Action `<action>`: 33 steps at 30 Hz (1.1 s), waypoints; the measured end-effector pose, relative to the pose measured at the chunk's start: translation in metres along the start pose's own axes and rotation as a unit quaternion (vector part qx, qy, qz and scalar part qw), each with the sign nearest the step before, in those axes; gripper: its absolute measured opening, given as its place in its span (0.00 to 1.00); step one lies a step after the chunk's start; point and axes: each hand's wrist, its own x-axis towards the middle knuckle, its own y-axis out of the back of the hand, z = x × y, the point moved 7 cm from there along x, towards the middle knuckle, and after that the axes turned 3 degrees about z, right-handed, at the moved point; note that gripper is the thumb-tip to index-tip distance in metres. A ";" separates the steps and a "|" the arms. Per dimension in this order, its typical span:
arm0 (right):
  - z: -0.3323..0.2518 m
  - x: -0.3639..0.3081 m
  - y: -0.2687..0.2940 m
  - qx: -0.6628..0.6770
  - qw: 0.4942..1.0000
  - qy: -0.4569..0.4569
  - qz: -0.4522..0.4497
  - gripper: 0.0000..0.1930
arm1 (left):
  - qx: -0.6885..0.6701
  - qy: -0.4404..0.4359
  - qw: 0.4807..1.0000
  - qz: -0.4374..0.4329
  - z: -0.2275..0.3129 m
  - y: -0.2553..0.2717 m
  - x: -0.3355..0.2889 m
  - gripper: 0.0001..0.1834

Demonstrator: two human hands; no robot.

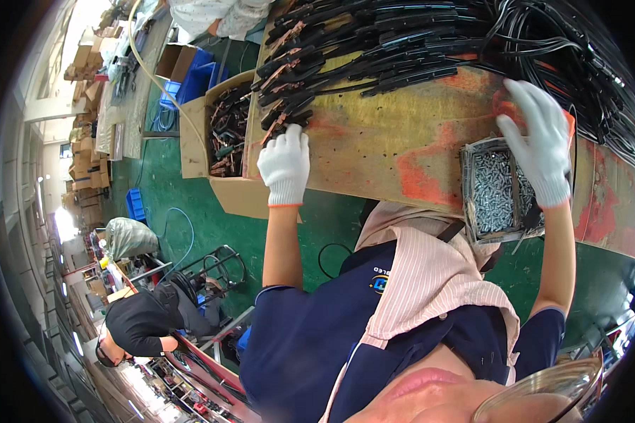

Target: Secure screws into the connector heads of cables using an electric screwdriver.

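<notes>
My left hand (286,161), in a white knit glove, is at the table's left edge. Its fingers are curled together, with the tips against the nearest black clamp with copper-coloured jaws (279,120); what they grip, if anything, is hidden. White-gloved too, my right hand (541,141) is raised over the right side of a box of screws (466,187). Its thumb and fingers are apart, and nothing shows between them. Small silvery screws (494,194) fill the box. Several rows of black clamps with cables (402,53) lie across the far side of the table.
The worn wooden table (374,141) has red and yellow stains. Left of it stands a cardboard box (194,141) with more clamps inside. Black cables (557,42) heap up at the far right. A person in dark clothes (144,321) bends at the lower left; another's sleeve (243,17) shows at the top.
</notes>
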 end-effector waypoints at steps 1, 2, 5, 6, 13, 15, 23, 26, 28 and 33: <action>-0.008 0.012 -0.022 0.026 0.999 0.028 -0.036 0.26 | -0.003 0.004 1.000 -0.002 -0.005 -0.003 0.000 0.07; -0.016 0.020 -0.047 0.036 0.997 0.052 -0.053 0.26 | 0.028 0.015 0.999 -0.035 -0.009 -0.010 -0.001 0.08; -0.030 0.030 -0.116 0.030 0.993 0.084 -0.075 0.29 | 0.059 0.012 0.995 -0.084 -0.015 -0.013 0.000 0.10; -0.033 0.033 -0.128 0.024 0.993 0.082 -0.077 0.29 | 0.033 -0.018 0.994 -0.104 -0.018 -0.010 0.002 0.10; -0.016 0.064 -0.132 -0.045 0.997 0.066 0.004 0.29 | -0.055 -0.029 0.996 -0.068 -0.035 0.052 -0.001 0.09; -0.003 0.076 -0.136 -0.037 0.996 0.059 -0.055 0.25 | -0.107 -0.020 0.993 0.036 -0.039 0.091 0.015 0.10; -0.054 0.090 -0.116 0.041 0.969 0.233 -0.075 0.26 | -0.113 -0.017 0.990 0.083 -0.031 0.172 0.050 0.11; -0.151 0.077 -0.082 0.092 0.936 0.337 0.036 0.12 | -0.229 -0.025 0.973 -0.005 -0.020 0.167 0.052 0.11; -0.195 0.069 -0.073 0.118 0.916 0.381 0.050 0.12 | -0.367 0.005 0.928 -0.068 -0.017 0.152 0.040 0.12; -0.201 0.066 -0.043 0.189 0.911 0.356 0.085 0.11 | -0.466 0.155 0.857 -0.156 0.007 0.127 0.020 0.13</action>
